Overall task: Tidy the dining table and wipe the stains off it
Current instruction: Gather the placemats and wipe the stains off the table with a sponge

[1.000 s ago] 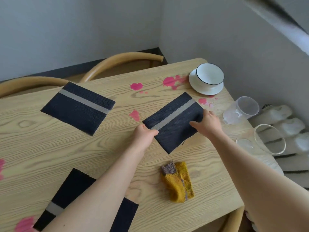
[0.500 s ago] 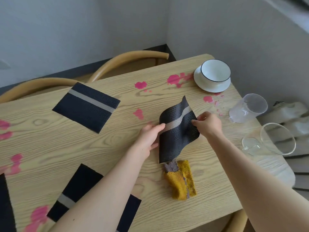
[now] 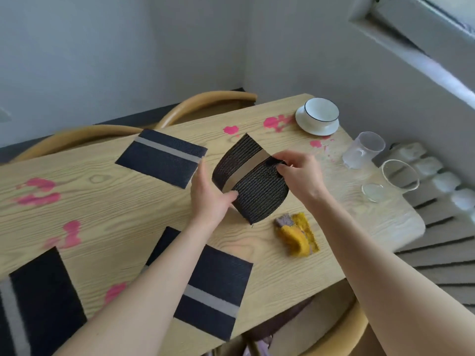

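Observation:
A dark placemat with a grey stripe [image 3: 253,187] is lifted off the wooden table [image 3: 133,214] and bent into a curve between both hands. My left hand [image 3: 209,195] holds its left edge, thumb on the front. My right hand [image 3: 299,176] pinches its upper right edge. Three more dark striped placemats lie flat: one at the back [image 3: 160,156], one near me [image 3: 213,294], one at the lower left [image 3: 38,304]. Pink stains [image 3: 276,123] mark the table top in several places. A yellow cloth [image 3: 298,233] lies crumpled just below the lifted mat.
A white bowl on a saucer [image 3: 318,118] stands at the far right corner. A frosted plastic cup [image 3: 361,152] and a clear glass cup [image 3: 393,179] lie on their sides by the right edge. Curved wooden chair backs [image 3: 205,104] line the far side.
The placemat went from lying flat under both hands to being lifted and curled up between them. The view has shifted, showing more of the table's left part.

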